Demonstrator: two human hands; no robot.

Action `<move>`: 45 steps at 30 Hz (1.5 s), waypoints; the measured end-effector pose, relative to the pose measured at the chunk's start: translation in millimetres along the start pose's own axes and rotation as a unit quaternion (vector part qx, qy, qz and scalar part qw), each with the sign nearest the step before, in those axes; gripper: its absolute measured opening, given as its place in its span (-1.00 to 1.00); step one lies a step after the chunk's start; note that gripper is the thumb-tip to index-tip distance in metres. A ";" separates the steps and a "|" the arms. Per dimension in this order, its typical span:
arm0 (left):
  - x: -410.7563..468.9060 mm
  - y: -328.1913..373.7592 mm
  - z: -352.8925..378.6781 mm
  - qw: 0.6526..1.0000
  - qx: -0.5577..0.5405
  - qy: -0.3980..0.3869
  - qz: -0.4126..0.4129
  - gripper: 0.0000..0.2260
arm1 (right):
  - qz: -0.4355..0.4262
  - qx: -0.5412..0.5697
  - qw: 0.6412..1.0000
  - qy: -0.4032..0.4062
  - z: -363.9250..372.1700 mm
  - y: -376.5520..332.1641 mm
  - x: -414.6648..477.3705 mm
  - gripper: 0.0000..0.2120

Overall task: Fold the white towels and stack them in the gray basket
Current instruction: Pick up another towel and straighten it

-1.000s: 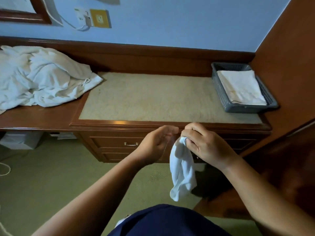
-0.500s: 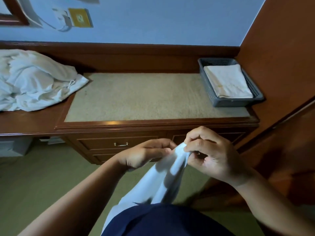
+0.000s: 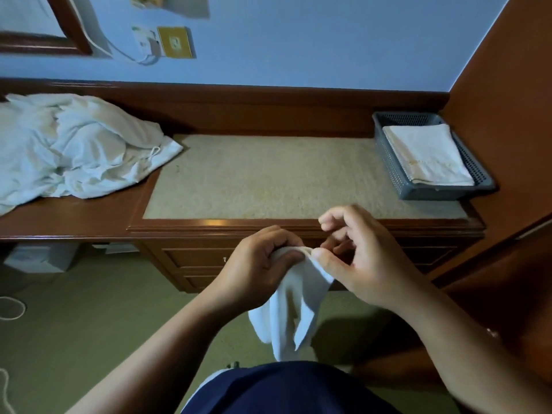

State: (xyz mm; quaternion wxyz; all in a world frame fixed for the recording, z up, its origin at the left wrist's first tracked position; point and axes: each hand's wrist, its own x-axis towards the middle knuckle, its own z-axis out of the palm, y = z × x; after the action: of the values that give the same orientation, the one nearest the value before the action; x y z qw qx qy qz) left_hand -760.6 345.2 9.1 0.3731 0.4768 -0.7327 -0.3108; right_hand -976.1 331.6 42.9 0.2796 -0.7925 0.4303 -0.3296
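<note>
Surface ahead; my left hand grips, right hand pinches white towel, long axis hanging down; gray basket frame-right, nearer right hand.

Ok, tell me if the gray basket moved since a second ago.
No. The gray basket still sits on the desk beside the right-hand wooden panel; only the view shifted.

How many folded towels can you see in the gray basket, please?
1: a folded white towel lies flat in the gray basket at the right end of the dresser top. More may be hidden beneath it.
</note>
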 end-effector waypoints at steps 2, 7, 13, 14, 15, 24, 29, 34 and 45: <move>-1.1 -0.4 -6.5 1.000 0.016 0.018 0.015 -0.93 | 0.048 -0.077 0.995 -0.049 7.0 -6.9 10.1 -0.72; 4.7 -15.3 -36.2 0.998 0.025 0.064 0.015 -0.94 | 0.087 -0.109 0.984 -0.112 21.4 -35.7 31.2 -0.58; 7.9 -37.6 -60.3 0.996 0.020 0.080 0.043 -0.92 | 0.035 -0.238 0.971 0.015 65.2 -37.6 43.9 -0.87; 6.8 -38.6 -61.4 0.995 0.018 0.079 0.052 -0.91 | 0.035 -0.265 0.963 0.018 70.9 -36.5 46.2 -0.88; 4.4 -40.9 -62.9 0.995 0.013 0.077 0.056 -0.89 | 0.035 -0.284 0.958 0.019 77.5 -36.3 49.8 -0.90; -24.1 -88.1 -79.9 0.987 -0.137 0.083 -0.023 -0.81 | -0.054 -0.353 0.932 0.068 116.2 -39.9 91.5 -0.88; -44.4 -105.9 -91.7 0.985 -0.142 0.092 -0.042 -0.86 | -0.102 -0.354 0.929 0.046 134.5 -45.7 107.1 -0.85; -69.1 -147.5 -90.2 0.995 -0.056 -0.043 -0.065 -0.77 | -0.118 -0.345 0.929 0.066 145.7 -52.7 120.3 -0.84; -152.3 -278.1 -101.4 0.832 0.362 -0.293 -0.301 -0.87 | 0.006 -0.424 0.890 0.168 77.7 4.8 127.1 -0.89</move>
State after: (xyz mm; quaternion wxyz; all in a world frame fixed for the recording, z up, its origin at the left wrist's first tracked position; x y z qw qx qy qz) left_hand -504.6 378.9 -201.0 -0.1699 0.6615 -0.6880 -0.2454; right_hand -866.8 231.7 26.6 -0.1576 -0.7658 0.5742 -0.2428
